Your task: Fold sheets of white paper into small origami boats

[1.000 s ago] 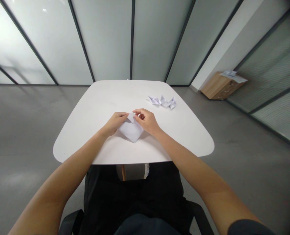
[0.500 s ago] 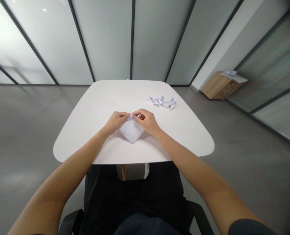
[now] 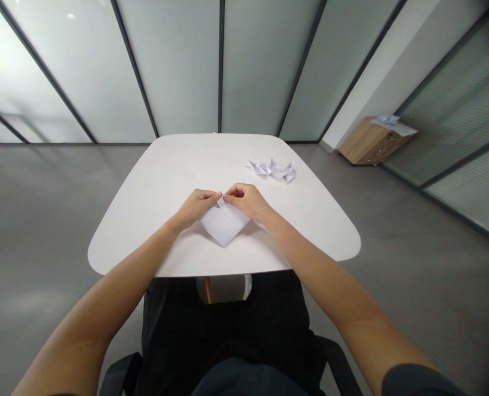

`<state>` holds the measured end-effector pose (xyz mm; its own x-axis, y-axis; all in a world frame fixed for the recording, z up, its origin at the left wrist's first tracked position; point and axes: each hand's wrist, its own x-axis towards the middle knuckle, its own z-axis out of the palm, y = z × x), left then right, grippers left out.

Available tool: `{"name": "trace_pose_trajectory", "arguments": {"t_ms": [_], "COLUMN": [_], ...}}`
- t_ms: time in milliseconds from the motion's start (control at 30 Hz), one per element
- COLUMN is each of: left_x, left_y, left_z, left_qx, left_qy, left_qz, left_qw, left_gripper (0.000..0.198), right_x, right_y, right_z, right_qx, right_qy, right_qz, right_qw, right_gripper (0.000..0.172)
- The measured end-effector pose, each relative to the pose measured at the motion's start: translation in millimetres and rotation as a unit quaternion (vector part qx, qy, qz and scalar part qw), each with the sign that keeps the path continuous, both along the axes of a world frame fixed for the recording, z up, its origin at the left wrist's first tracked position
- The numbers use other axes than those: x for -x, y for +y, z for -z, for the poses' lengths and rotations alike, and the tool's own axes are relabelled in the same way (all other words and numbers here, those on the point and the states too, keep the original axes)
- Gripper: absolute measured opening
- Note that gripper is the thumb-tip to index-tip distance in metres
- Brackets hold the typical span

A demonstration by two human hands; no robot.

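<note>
A folded sheet of white paper (image 3: pixel 224 225) is held near the front of the white table, one corner pointing toward me. My left hand (image 3: pixel 199 204) pinches its far edge from the left with thumb and fingers. From the right, my right hand (image 3: pixel 247 199) grips the same far part, its fingertips almost touching those of the left. A small folded flap shows between the two thumbs. The fingers partly cover the paper's upper corner. Beyond my right hand lie several folded white paper pieces (image 3: pixel 272 169), close together.
The white table (image 3: pixel 145 192) has rounded corners, and its front edge is just before my lap. Frosted glass panels (image 3: pixel 182 71) stand behind it. On the floor at the right is a wooden cabinet (image 3: pixel 368 144) with papers (image 3: pixel 393 124) on top.
The paper's near corner has dropped slightly toward me and its surface looks wider. A fold line and narrow flap now show near the top. Both hands keep their pinch.
</note>
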<state>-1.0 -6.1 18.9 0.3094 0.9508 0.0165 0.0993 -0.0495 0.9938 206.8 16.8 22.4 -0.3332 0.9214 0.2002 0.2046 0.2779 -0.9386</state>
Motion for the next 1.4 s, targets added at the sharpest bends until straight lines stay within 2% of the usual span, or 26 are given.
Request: {"name": "trace_pose_trajectory", "arguments": {"t_ms": [200, 400, 500, 600, 667, 833, 1033, 1167, 1267, 1400], "left_x": [0, 1, 3, 4, 4, 6, 6, 6, 7, 9], "left_y": [2, 2, 4, 5, 5, 8, 8, 8, 9, 7], "left_z": [0.4, -4.5, -1.5, -0.2, -1.4, -4.4, -1.4, 0.0, -1.3, -3.1], "left_qx": [0.031, -0.073, -0.089, -0.120, -0.150, -0.208, -0.220, -0.220, -0.196, -0.170], "left_qy": [-0.017, 0.138, 0.145, 0.180, 0.211, 0.280, 0.315, 0.312, 0.299, 0.268], "left_qz": [0.033, -0.008, -0.012, -0.014, -0.007, 0.009, -0.021, -0.041, -0.030, -0.038], "left_qw": [0.999, 0.988, 0.985, 0.976, 0.966, 0.937, 0.923, 0.923, 0.933, 0.948], "left_gripper": [0.056, 0.053, 0.052, 0.052, 0.051, 0.037, 0.034, 0.039, 0.045, 0.045], "right_x": [1, 1, 1, 2, 1, -1, -1, -6, -11, -15], "right_y": [-1, -1, -3, -3, -2, -3, -5, -2, 2, 6], "right_z": [-1.9, -4.5, -3.9, -3.8, -4.3, -3.9, -2.8, -3.4, -3.5, -2.5], "right_qx": [-0.036, -0.108, -0.128, -0.156, -0.178, -0.199, -0.211, -0.233, -0.234, -0.223], "right_qy": [-0.038, -0.110, -0.187, -0.284, -0.310, -0.313, -0.334, -0.335, -0.322, -0.306], "right_qz": [0.021, 0.032, 0.030, 0.015, 0.016, 0.039, 0.047, 0.077, 0.105, 0.109], "right_qw": [0.998, 0.987, 0.973, 0.946, 0.934, 0.928, 0.918, 0.910, 0.911, 0.919], "right_gripper": [0.026, 0.016, 0.021, 0.034, 0.038, 0.037, 0.037, 0.036, 0.039, 0.039]}}
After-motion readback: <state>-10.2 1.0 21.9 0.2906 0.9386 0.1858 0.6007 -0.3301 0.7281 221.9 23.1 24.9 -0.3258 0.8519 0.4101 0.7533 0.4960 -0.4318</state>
